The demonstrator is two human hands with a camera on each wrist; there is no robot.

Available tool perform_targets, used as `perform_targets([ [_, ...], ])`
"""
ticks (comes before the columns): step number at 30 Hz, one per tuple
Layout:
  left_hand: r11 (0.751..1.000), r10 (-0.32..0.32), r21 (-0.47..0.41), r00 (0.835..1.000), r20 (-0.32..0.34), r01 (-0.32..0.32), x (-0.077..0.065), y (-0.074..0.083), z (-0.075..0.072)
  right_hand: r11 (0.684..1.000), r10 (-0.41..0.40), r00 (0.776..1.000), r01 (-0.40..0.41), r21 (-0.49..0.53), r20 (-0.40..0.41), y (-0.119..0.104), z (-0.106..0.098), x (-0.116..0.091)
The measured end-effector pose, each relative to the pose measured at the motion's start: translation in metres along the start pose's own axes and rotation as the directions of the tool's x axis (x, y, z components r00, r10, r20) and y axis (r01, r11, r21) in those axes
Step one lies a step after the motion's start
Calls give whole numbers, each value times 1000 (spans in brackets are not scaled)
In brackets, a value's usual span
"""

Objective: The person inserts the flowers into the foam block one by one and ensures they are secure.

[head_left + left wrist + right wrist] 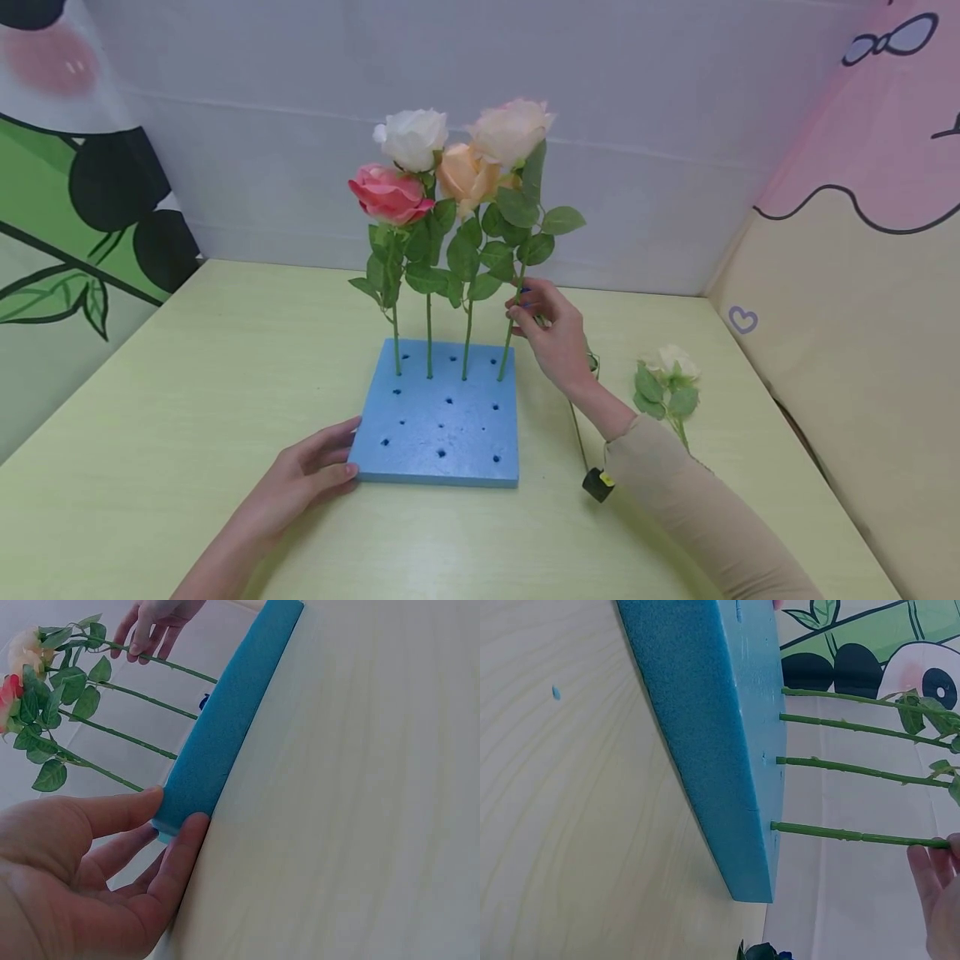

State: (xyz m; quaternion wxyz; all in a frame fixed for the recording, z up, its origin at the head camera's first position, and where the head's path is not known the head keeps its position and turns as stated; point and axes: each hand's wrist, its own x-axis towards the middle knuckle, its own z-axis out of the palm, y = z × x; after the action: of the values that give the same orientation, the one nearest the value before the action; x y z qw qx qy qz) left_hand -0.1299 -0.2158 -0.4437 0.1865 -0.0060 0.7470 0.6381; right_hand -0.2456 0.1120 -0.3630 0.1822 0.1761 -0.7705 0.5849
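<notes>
A blue foam block (442, 425) with rows of holes lies on the table. Four artificial roses stand in its far row: a pink rose (390, 194), a white rose (412, 140), a peach rose (467, 177) and a pale pink rose (512, 132). My right hand (551, 333) pinches the green stem (855, 835) of the pale pink rose, whose lower end is in the block. With my left hand (311, 471) I grip the block's near left corner, thumb (131, 810) at the upper edge and fingers along the side and bottom.
To the right, a white rose (673, 362) lies on the table, partly behind my right sleeve (690, 500). A thin stem (577, 433) runs to a small black object (597, 483) with a yellow mark. A dark blue flower (761, 951) shows beyond the block.
</notes>
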Motion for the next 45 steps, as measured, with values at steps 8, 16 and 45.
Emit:
perform_targets([
  [8,1000,2,-3,1000,3,-2,1,0,-1,999,-37,999,37,-13,1,1,0,0],
  [16,1000,25,-5,1000,11,-25,1,-1,-1,999,-50,999,50,-22,11,3,0,-1],
  [45,1000,18,1,1000,5,-18,2,-3,0,997,-30,999,32,-67,33,11,5,-7],
])
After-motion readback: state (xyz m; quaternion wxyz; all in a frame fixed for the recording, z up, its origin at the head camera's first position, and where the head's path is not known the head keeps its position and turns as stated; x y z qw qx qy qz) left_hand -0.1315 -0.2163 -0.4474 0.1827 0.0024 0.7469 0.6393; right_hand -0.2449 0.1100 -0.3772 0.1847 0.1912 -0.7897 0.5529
